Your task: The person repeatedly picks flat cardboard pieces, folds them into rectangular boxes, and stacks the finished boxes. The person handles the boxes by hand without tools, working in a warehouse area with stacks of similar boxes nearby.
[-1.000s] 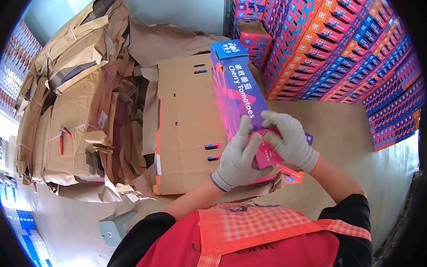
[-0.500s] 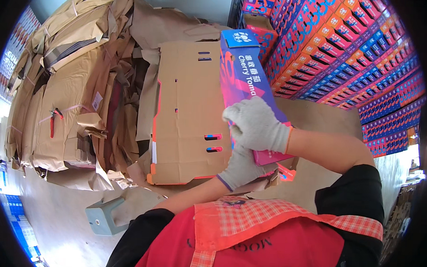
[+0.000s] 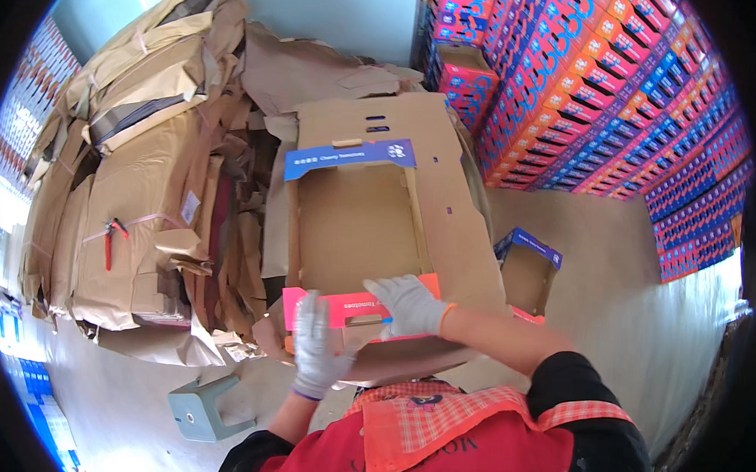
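- Head view: the carton tray (image 3: 357, 227), held purple-side-up half a second ago, now lies open side up on flat cardboard blanks (image 3: 471, 239), mid-frame; its walls look formed.
- Left hand (image 3: 316, 347), open with fingers straight, is at the pink end panel (image 3: 353, 305); whether it presses is unclear.
- Right hand (image 3: 410, 306), open, rests on that panel's right part, hiding some of it.
- Left fingers blur; the carton stack (image 3: 587, 98), upper right, is cut off.

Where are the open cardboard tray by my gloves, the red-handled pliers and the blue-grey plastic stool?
Open cardboard tray (image 3: 358, 223), head view: its bare inside bottom.
Red-handled pliers (image 3: 108, 247), head view: one red handle.
Blue-grey plastic stool (image 3: 201, 421), head view: its broad flat panel.
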Demonstrator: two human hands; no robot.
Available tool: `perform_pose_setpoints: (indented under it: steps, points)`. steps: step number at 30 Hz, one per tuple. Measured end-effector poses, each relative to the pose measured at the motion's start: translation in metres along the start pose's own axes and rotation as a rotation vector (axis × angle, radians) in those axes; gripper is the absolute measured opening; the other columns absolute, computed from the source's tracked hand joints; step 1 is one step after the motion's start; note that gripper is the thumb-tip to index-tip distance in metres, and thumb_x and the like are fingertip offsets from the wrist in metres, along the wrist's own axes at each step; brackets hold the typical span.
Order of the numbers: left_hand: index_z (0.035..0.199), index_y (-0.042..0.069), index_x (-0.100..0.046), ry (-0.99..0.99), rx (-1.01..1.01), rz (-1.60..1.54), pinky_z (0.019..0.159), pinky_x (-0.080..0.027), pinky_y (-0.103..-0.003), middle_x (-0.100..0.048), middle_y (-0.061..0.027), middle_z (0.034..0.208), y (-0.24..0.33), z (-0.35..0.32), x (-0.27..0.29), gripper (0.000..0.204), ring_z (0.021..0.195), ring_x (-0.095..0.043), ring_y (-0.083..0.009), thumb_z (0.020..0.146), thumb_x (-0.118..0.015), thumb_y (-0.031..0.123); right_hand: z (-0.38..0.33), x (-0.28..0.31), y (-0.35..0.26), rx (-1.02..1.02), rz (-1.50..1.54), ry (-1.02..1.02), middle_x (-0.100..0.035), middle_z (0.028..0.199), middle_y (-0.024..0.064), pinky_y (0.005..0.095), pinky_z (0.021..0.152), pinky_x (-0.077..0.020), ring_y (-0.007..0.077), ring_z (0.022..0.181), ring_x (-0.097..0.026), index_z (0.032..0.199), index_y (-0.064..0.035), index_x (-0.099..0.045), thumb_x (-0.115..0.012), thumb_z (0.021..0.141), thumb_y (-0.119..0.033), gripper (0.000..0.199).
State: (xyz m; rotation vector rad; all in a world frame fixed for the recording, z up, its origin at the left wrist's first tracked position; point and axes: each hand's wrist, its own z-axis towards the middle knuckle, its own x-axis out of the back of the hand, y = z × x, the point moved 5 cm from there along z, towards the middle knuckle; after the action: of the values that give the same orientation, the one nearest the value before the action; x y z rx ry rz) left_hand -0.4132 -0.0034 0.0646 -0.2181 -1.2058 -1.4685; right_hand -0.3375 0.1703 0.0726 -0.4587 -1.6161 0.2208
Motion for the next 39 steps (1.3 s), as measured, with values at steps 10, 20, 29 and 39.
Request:
perform_pose_setpoints:
  steps: [10,20,29,39]
  points:
    - [0.122,0.003,-0.06,-0.384,-0.364,-0.302,0.103,-0.04,-0.05,-0.06,-0.0162,0.127,0.131,0.018,-0.119,0.053,0.112,-0.057,-0.0342,0.074,-0.073,0.022,-0.127,0.003,0.086,-0.264,-0.107,0.249,-0.063,0.103,0.0098,0.0427,0.083,-0.0431,0.028,0.099,-0.06,0.127,-0.0116,-0.055,-0.072,0.072,-0.025,0.059]
    - [0.133,-0.003,-0.049,-1.052,-0.362,-0.626,0.106,-0.04,-0.049,-0.05,-0.0266,0.134,0.298,-0.132,-0.423,0.052,0.123,-0.051,-0.0387,0.085,-0.057,0.012,-0.388,-0.007,0.283,-0.721,-0.061,0.404,-0.061,0.105,0.0121,0.0437,0.086,-0.0428,0.0311,0.1,-0.059,0.123,-0.0114,-0.055,-0.08,0.065,-0.037,0.069]
    - [0.124,0.006,-0.057,-1.246,-0.401,-0.017,0.101,-0.045,-0.047,-0.061,-0.0191,0.126,0.236,-0.206,-0.687,0.045,0.117,-0.058,-0.0352,0.086,-0.054,0.031,-0.439,-0.161,0.411,-0.638,-0.031,0.15,-0.062,0.109,0.0104,0.0412,0.09,-0.0418,0.0286,0.102,-0.058,0.129,-0.0119,-0.053,-0.082,0.064,-0.04,0.076]
    - [0.11,0.004,-0.063,-1.428,-0.334,0.014,0.081,-0.053,-0.047,-0.067,-0.0217,0.101,0.251,-0.196,-0.674,0.037,0.091,-0.067,-0.0353,0.084,-0.056,0.029,-0.407,-0.254,0.453,-0.846,-0.056,-0.225,-0.06,0.113,0.0081,0.0423,0.086,-0.0452,0.0269,0.105,-0.06,0.135,-0.0157,-0.047,-0.078,0.068,-0.031,0.075]
